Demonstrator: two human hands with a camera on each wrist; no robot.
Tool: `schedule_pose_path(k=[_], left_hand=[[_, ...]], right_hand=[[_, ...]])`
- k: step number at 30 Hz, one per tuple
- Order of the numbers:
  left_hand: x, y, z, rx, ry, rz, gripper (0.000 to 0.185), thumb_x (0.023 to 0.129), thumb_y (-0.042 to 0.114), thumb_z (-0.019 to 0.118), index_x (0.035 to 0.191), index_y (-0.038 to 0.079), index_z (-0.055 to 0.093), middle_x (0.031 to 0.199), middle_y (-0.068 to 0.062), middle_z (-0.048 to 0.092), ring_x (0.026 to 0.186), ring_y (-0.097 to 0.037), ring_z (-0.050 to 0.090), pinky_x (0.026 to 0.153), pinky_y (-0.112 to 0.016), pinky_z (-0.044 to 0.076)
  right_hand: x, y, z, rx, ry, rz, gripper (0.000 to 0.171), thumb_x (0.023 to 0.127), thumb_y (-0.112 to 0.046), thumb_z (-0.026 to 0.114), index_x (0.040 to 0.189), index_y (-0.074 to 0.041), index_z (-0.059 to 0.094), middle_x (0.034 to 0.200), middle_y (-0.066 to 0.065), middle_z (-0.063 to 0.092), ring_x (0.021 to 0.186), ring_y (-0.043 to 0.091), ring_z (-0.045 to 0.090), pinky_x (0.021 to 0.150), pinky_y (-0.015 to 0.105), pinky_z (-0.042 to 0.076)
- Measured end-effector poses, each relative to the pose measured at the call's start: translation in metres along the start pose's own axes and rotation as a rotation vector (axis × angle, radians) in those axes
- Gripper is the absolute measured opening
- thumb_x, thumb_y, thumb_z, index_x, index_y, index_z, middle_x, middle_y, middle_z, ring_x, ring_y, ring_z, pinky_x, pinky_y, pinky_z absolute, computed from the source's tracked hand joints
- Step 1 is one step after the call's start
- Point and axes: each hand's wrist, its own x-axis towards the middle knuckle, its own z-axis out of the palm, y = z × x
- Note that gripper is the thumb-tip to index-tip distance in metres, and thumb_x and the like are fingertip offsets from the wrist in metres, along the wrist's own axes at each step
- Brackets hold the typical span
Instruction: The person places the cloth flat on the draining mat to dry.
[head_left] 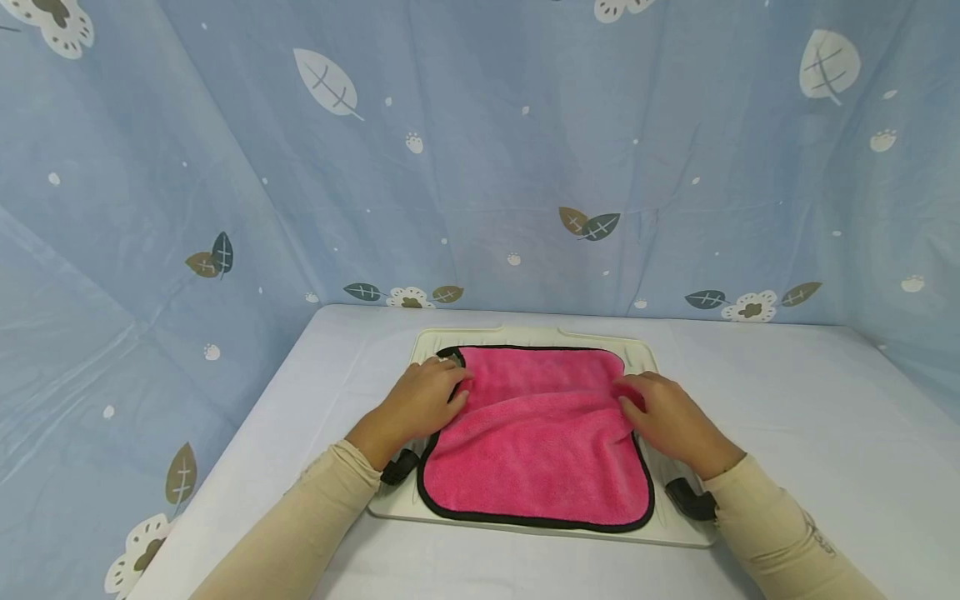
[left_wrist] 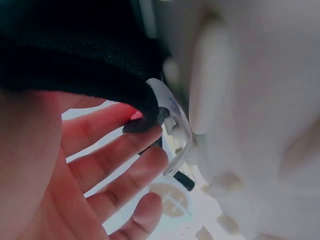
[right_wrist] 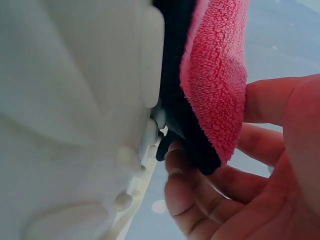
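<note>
A pink plush towel (head_left: 532,467) with black edging lies on a cream ridged tray (head_left: 390,508), with a raised fold across its middle. My left hand (head_left: 427,396) holds its left edge; in the left wrist view the black trim (left_wrist: 85,70) passes over spread fingers (left_wrist: 107,160), and the thumb is hidden. A white tag (left_wrist: 172,112) hangs by the fingertips. At the opposite edge, my right hand (head_left: 663,417) grips the towel. The right wrist view shows the towel's pink side (right_wrist: 217,75) against the thumb side, with fingertips (right_wrist: 177,192) curled below the black trim.
The tray rests on a table with a white cover (head_left: 787,417). A blue curtain (head_left: 480,167) printed with leaves and flowers stands behind and at both sides. Black straps (head_left: 690,498) sit at the wrists, close above the tray's sides.
</note>
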Motion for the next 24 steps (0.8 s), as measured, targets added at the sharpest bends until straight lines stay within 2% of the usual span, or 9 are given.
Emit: schedule_pose_path(k=[5,9,11,13,16,20,24], left_hand=[[0.0,0.0,0.0,0.014,0.025,-0.011,0.026,0.096,0.022,0.061,0.118,0.014,0.072,0.118,-0.008,0.071,0.106,-0.031,0.063,0.086,-0.052,0.051],[0.002,-0.001,0.0,0.007,0.073,-0.027,0.025,0.095,0.022,0.064,0.117,0.012,0.073,0.117,-0.008,0.072,0.107,-0.03,0.064,0.088,-0.05,0.052],[0.003,-0.002,-0.001,-0.013,0.103,-0.04,0.024,0.094,0.022,0.067,0.115,0.011,0.074,0.116,-0.008,0.073,0.106,-0.029,0.065,0.088,-0.048,0.053],[0.004,-0.002,-0.002,-0.043,0.133,-0.059,0.022,0.093,0.021,0.07,0.112,0.012,0.075,0.113,-0.007,0.074,0.104,-0.027,0.067,0.088,-0.045,0.054],[0.005,-0.001,-0.004,-0.113,0.163,-0.102,0.017,0.092,0.019,0.072,0.107,0.013,0.077,0.108,-0.006,0.075,0.097,-0.022,0.069,0.084,-0.04,0.056],[0.006,0.0,-0.008,-0.183,0.175,-0.121,0.013,0.092,0.013,0.072,0.104,0.012,0.075,0.102,-0.002,0.072,0.083,-0.014,0.067,0.075,-0.031,0.055],[0.007,0.0,-0.011,-0.201,0.16,-0.097,0.015,0.093,0.006,0.069,0.106,0.011,0.071,0.101,-0.003,0.068,0.084,-0.014,0.065,0.074,-0.029,0.054]], right_hand=[[0.0,0.001,0.0,-0.016,-0.02,-0.017,0.031,0.091,-0.004,0.065,0.12,0.007,0.067,0.113,0.023,0.07,0.108,0.041,0.065,0.093,0.055,0.052],[0.001,0.0,-0.003,-0.016,0.009,-0.002,0.03,0.092,-0.005,0.065,0.119,0.007,0.067,0.115,0.024,0.069,0.109,0.042,0.065,0.094,0.055,0.052],[0.003,-0.001,-0.006,-0.018,0.048,0.011,0.027,0.091,-0.004,0.066,0.116,0.005,0.07,0.112,0.023,0.07,0.102,0.038,0.067,0.089,0.051,0.055],[0.006,-0.001,-0.008,-0.014,0.088,0.016,0.022,0.09,-0.003,0.068,0.11,0.003,0.072,0.105,0.021,0.072,0.089,0.031,0.068,0.078,0.044,0.057],[0.012,0.0,-0.009,0.004,0.128,0.012,0.013,0.088,0.0,0.07,0.1,0.0,0.074,0.095,0.017,0.074,0.075,0.022,0.066,0.066,0.034,0.054],[0.02,0.001,-0.012,0.045,0.072,0.01,0.011,0.088,0.004,0.067,0.097,-0.002,0.067,0.093,0.015,0.072,0.073,0.019,0.067,0.065,0.033,0.055],[0.024,0.001,-0.014,0.034,-0.087,0.014,0.026,0.088,0.007,0.063,0.113,0.002,0.059,0.103,0.021,0.07,0.084,0.027,0.068,0.073,0.041,0.057]])
